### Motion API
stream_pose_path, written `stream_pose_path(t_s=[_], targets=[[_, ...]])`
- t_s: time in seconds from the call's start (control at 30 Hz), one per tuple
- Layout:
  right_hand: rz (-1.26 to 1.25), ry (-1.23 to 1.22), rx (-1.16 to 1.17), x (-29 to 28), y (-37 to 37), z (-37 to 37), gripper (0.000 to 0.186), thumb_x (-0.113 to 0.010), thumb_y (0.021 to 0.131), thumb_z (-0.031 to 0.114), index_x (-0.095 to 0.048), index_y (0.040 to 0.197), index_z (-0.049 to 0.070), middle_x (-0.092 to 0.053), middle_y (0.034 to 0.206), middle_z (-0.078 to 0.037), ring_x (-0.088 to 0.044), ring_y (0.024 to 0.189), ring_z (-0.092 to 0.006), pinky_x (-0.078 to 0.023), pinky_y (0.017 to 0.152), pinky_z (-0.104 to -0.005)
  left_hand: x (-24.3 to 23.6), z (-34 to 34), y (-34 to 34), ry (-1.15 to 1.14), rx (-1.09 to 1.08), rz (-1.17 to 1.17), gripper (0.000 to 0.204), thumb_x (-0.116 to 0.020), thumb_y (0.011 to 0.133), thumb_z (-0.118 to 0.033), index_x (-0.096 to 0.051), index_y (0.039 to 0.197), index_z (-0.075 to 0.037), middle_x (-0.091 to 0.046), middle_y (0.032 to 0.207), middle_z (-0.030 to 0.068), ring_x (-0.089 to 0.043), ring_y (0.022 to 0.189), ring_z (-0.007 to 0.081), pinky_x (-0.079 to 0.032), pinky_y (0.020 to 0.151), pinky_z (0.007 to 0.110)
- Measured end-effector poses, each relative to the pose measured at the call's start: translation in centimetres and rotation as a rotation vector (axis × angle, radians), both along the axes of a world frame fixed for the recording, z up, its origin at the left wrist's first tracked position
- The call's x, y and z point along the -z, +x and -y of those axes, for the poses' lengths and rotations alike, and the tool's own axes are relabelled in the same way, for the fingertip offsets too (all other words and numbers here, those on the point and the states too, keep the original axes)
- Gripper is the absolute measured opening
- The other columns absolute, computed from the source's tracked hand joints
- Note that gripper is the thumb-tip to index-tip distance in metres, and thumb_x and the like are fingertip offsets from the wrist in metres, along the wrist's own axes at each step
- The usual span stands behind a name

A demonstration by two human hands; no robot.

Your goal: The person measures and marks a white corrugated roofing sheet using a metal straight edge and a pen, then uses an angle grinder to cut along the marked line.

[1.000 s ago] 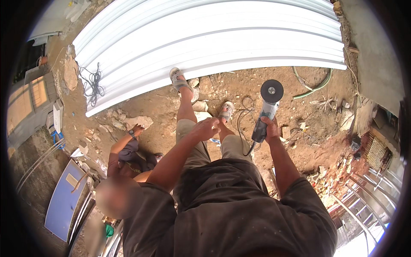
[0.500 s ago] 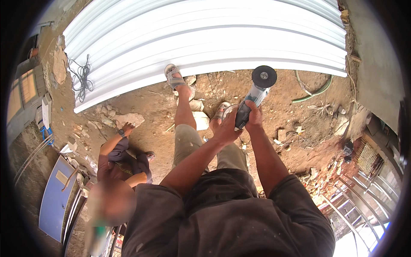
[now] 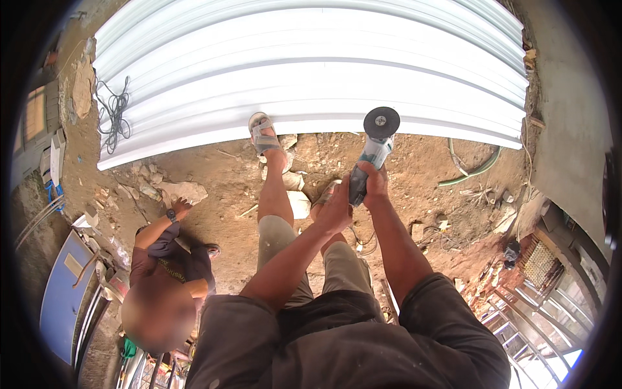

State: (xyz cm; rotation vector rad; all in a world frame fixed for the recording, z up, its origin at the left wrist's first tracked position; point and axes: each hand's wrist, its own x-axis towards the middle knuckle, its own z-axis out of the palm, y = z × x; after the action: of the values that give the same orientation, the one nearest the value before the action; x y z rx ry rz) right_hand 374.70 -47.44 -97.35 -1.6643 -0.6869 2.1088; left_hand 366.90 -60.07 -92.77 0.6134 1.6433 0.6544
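Observation:
Both my hands hold an angle grinder out in front of me, its black disc pointing away over the near edge of the white corrugated metal sheets. My left hand is closed around the rear of the grinder's body. Higher up, my right hand wraps the body from the right side, its thumb across the top. The disc appears above the sheet in the view; whether it touches cannot be told.
A co-worker crouches at my left by rocks. A coiled dark cable lies on the sheets' left end. Right of me are a green hose, rubble and metal frames. A blue panel leans far left.
The grinder and both hands have shifted slightly left and lower in the view. The sheets and ground also sit lower, as my head has moved. My grip looks the same.

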Motion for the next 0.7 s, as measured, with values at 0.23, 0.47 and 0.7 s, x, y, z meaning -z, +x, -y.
stream_pose_path(t_s=[0.23,0.47,0.7], targets=[[0.090,-0.134,-0.037,5.7,-2.3,-1.4,0.046,-0.073,0.075,0.015,-0.055,0.116,0.003,-0.059,0.092,-0.007,-0.061,0.077,-0.0202,-0.053,0.070,-0.0359,7.1,1.9,-1.0,0.223,-0.339,0.253,0.088,-0.071,0.088,-0.003,-0.016,0.158,-0.001,-0.053,0.136,0.0206,-0.053,0.129,0.0282,-0.044,0.105,0.037],[0.081,-0.215,0.083,8.7,-3.9,-2.7,0.043,-0.074,0.076,0.016,-0.056,0.114,0.004,-0.060,0.092,-0.007,-0.062,0.076,-0.0208,-0.053,0.067,-0.0363,7.4,1.2,-4.4,0.124,-0.371,0.335,0.091,-0.076,0.085,-0.003,-0.021,0.158,-0.004,-0.057,0.133,0.0185,-0.058,0.123,0.0243,-0.045,0.103,0.035],[0.141,-0.218,0.094,9.6,-4.2,-3.8,0.045,-0.074,0.075,0.015,-0.057,0.115,0.003,-0.061,0.089,-0.008,-0.063,0.075,-0.0210,-0.054,0.067,-0.0364,7.8,0.1,-5.3,0.050,-0.281,0.271,0.087,-0.077,0.088,-0.018,-0.025,0.157,-0.003,-0.054,0.135,0.0223,-0.060,0.121,0.0276,-0.047,0.102,0.037]])
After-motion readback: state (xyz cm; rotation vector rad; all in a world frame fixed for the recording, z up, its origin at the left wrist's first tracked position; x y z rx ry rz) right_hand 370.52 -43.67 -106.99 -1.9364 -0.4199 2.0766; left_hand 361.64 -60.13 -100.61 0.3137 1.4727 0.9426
